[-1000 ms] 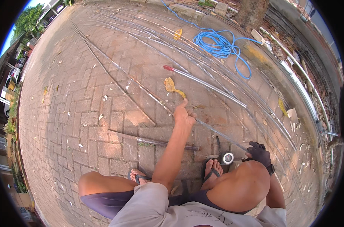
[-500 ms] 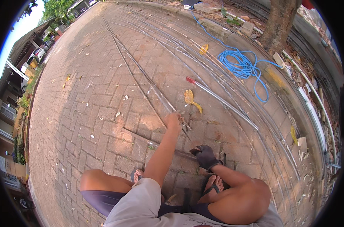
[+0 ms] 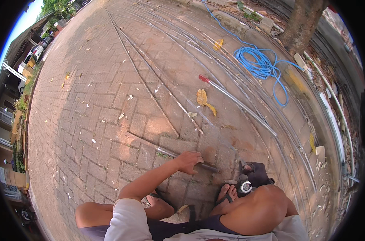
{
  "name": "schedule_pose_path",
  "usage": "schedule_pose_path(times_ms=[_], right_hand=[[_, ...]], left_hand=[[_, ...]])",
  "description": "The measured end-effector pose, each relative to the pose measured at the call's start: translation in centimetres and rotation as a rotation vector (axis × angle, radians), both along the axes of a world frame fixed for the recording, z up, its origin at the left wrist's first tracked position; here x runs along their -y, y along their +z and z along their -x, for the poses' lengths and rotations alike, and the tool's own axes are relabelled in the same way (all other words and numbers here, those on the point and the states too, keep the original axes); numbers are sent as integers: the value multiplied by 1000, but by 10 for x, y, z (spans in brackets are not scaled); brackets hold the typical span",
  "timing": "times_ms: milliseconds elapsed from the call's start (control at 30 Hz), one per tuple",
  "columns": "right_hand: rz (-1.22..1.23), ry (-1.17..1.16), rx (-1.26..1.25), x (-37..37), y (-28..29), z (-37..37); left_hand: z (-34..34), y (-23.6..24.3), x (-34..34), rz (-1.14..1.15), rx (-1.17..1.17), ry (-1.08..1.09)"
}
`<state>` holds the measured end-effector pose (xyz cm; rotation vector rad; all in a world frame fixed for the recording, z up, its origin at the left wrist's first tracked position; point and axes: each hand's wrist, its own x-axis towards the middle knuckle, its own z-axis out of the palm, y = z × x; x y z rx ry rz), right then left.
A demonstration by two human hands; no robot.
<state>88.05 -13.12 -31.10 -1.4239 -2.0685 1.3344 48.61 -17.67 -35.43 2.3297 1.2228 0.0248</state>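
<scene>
A metal pipe (image 3: 166, 152) lies slantwise on the paving in front of my feet. My bare left hand (image 3: 189, 162) is over its near part, fingers bent around it, and pipe shows on both sides of the hand. To the right, beyond my right foot, is my right hand (image 3: 258, 173) in a dark glove, its fingers curled. Close against it are a grey part (image 3: 241, 165) and a round white part (image 3: 245, 186) with a dark centre, perhaps of one tool whose kind I cannot make out. Two thin rusty rods (image 3: 168, 94) lie ahead, their near ends apart.
A short silver tube with a red end (image 3: 234, 101) rests beside several long thin rods (image 3: 247, 86). Coiled blue hose (image 3: 255, 64) lies by the kerb, near a tree trunk (image 3: 303, 28). Yellow leaves (image 3: 203, 100) and pale scraps dot the brick paving (image 3: 86, 120).
My left hand has let go of the rods and come down toward me onto the pipe. My gloved right hand has moved right, away from the pipe's near end, to beside the round white part.
</scene>
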Motion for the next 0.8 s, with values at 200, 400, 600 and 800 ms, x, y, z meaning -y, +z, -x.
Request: schedule_pose_path(times_ms=[200, 400, 600, 800], right_hand=[[-299, -22, 350, 72, -34, -199], [-394, -154, 445, 107, -58, -242], [-211, -218, 493, 81, -46, -218], [-166, -355, 552, 43, -58, -122]], left_hand=[[-14, -7, -12, 145, -128, -218], [8, 117, -72, 92, -135, -68], [40, 292, -150, -554, 475, 380], [18, 342, -174, -650, 992, 631]])
